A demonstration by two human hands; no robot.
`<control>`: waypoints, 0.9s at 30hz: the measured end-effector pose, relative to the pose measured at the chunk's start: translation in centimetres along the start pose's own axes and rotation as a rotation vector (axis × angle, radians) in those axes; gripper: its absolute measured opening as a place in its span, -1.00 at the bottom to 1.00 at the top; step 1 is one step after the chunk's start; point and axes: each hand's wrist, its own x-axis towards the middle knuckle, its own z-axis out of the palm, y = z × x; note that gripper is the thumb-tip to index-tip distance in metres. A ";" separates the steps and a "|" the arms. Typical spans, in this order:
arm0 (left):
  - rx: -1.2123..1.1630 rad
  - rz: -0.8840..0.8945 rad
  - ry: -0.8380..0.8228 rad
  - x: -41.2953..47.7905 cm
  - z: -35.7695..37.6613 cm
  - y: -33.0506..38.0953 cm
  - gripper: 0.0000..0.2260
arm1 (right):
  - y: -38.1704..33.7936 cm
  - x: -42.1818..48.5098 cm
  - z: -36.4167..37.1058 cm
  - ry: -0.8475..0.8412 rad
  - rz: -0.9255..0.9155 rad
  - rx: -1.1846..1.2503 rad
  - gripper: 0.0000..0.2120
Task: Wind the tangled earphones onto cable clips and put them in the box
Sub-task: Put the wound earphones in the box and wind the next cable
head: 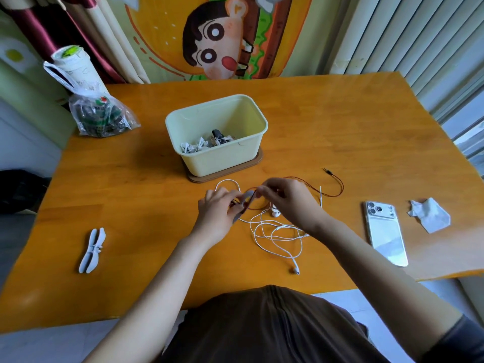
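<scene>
My left hand (pixel 216 205) grips a grey cable clip (pixel 243 203) in front of the box. My right hand (pixel 285 197) pinches a dark red earphone cable (pixel 331 193) at the clip's top; the cable trails right to its plug. White earphones (pixel 277 239) lie tangled on the table below my hands, with a loop reaching behind my left hand. The pale yellow box (pixel 220 158) stands on a brown lid and holds several wound earphones (pixel 204 145). A spare grey cable clip (pixel 92 250) lies at the left.
A white phone (pixel 385 231) and a crumpled tissue (pixel 429 214) lie at the right of the orange table (pixel 340 121). A plastic bag (pixel 100 113) with a white cup behind it sits at the back left corner.
</scene>
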 end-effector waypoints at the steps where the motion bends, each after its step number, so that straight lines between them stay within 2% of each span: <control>1: -0.028 0.028 -0.045 -0.2 0.0 0.3 -0.83 | 0.1 0.4 -0.6 0.032 0.003 -0.026 -0.79; 7: -0.409 0.075 -0.213 -0.7 -0.4 1.5 -0.82 | 1.8 1.7 -2.2 0.097 0.039 -0.073 -0.78; 12: -0.504 0.057 -0.227 -0.6 -0.5 1.0 -0.87 | 2.0 1.9 -2.4 0.134 0.070 -0.033 -0.79; 15: -0.549 0.078 -0.293 -0.8 -0.6 0.9 -0.88 | 2.2 1.9 -2.3 0.132 0.082 -0.044 -0.79; 18: -0.766 0.110 -0.344 -1.2 -1.5 2.3 -0.87 | 2.8 1.9 -1.9 0.134 0.124 0.008 -0.78; 21: -1.052 0.112 -0.268 -1.2 -2.3 3.6 -0.87 | 3.3 1.4 -0.7 0.103 0.157 0.085 -0.81; 24: -1.159 0.060 -0.128 -0.6 -2.6 4.0 -0.88 | 3.2 0.5 1.4 0.066 0.146 0.125 -0.77; 27: -1.218 -0.110 -0.007 0.0 -2.4 3.5 -0.85 | 2.5 -0.4 3.0 0.039 0.136 0.146 -0.76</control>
